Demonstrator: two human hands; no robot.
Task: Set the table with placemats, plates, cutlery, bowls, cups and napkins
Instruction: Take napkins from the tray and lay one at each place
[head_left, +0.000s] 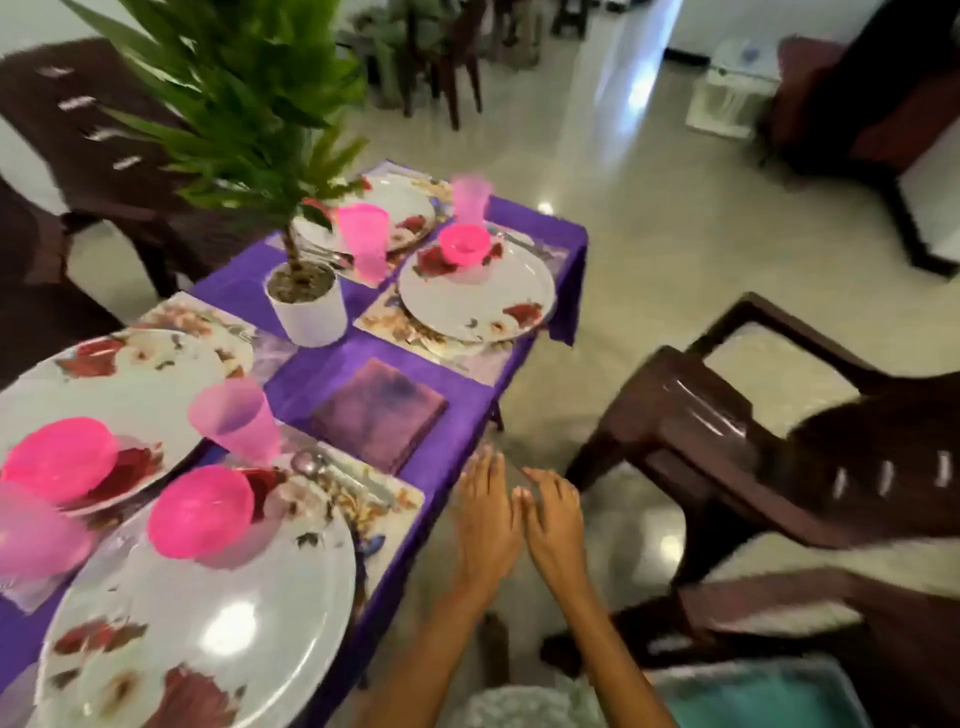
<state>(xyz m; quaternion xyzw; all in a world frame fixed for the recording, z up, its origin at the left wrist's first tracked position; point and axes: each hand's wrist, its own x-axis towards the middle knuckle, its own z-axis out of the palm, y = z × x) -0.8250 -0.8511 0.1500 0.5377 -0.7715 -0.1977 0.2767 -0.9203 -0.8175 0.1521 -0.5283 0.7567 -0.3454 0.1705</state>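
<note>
Napkin step judged next: napkin stack (379, 413) untouched; left hand (485, 525) & right hand (553, 530) held flat, fingers straight, nothing held.

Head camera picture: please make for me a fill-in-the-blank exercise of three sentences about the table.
1. The potted plant stands in a ___ pot.
2. The stack of napkins lies on the ___ tablecloth.
3. Both hands, left hand and right hand, hold ___.

Missing words: white; purple; nothing

left hand (485, 525), right hand (553, 530): empty, fingers straight | napkins (379, 410): on tablecloth (535, 228)
</note>
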